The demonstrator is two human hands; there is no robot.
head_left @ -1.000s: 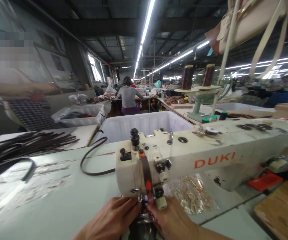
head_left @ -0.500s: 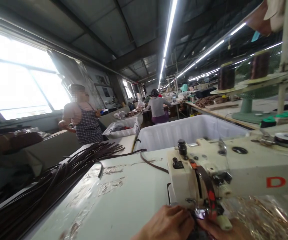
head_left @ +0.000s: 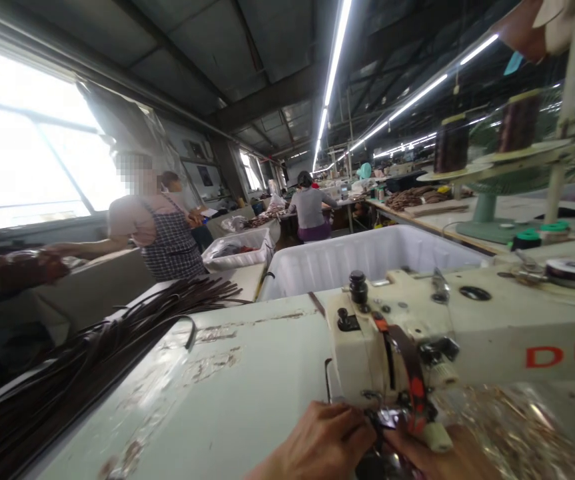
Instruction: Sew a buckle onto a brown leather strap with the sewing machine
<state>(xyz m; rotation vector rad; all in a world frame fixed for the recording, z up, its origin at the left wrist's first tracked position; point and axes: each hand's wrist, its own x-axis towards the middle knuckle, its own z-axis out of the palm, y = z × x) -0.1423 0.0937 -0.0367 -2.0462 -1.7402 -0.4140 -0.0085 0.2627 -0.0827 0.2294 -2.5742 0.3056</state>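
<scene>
Sewing machine point(head_left: 492, 327) as landmark. Left hand point(head_left: 324, 437) sits left of its presser foot point(head_left: 390, 418), right hand point(head_left: 442, 453) right of it. Dark narrow strip point(head_left: 327, 381): visible bit just left of the machine's head, long axis roughly upright, directly above left hand, so left is nearer. Fingers bent on both hands; contents hidden, can't tell if anything's pinched.

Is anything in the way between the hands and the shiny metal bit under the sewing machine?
Nothing that I can see. The left hand and right hand are close to the shiny metal bit, one on each side. A pale knob hides part of the right hand, but doesn't seem to block it.
</scene>
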